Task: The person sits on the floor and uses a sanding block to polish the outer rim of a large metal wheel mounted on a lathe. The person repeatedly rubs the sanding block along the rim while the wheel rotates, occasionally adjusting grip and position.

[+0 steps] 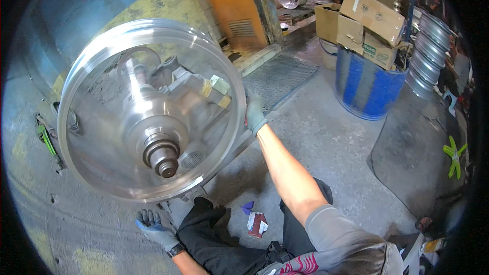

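Grey concrete floor (326,142) stretches right of the metal wheel (152,109), which sits at left on a spindle (166,167), blurred as if spinning. It looks stiff, fairly heavy and slick; its outer lip (153,194), at rest, should give the surest hold. The right arm (285,170) reaches far, its gloved right hand (256,111) beside the lip, fingers mostly hidden, grip unclear. Low and near, the left hand (153,230) has its fingers loosely extended, holding nothing.

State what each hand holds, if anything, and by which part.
Left hand: open, nothing held. Right hand: at the blurred wheel's rim; whether it grips anything cannot be told.
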Available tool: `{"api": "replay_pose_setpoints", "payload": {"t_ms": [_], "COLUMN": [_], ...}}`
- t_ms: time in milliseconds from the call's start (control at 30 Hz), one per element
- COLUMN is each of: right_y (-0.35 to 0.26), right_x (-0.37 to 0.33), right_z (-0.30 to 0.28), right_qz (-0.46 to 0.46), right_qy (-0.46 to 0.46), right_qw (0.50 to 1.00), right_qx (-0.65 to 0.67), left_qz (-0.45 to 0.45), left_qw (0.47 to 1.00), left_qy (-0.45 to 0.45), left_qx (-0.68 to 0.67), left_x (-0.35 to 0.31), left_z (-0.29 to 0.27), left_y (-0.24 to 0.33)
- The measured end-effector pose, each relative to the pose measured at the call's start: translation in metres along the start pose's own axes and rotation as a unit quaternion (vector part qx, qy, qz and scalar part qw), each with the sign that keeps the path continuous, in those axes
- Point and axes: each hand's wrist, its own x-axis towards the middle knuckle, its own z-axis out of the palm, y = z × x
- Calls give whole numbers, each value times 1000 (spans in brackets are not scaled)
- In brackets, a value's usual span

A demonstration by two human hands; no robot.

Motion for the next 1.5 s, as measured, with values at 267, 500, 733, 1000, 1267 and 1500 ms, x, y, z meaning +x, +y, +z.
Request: {"api": "replay_pose_setpoints", "payload": {"t_ms": [267, 500, 733, 1000, 1267, 1500], "right_y": [-33, -46, -62, -62, -55, -54], "right_x": [-6, -32, -48, -45, -40, -44], "right_z": [16, 33, 44, 46, 43, 37], "right_qz": [-211, -182, -249, -290, -245, -202], "right_qy": [87, 201, 232, 257, 257, 237], "right_qw": [967, 943, 904, 872, 889, 923], "right_qx": [-113, -194, -259, -298, -288, -225], "left_qz": [-4, 10, 35, 50, 79, 126], "left_qw": [999, 999, 999, 999, 997, 988], "left_qy": [-33, -35, -22, -11, -24, -84], "left_qx": [11, 13, 16, 11, 0, 7], "left_x": [12, -1, -3, -6, 6, 28], "left_z": [-10, 1, 5, 11, 1, -20], "left_y": [-14, 5, 3, 1, -9, -29]}}
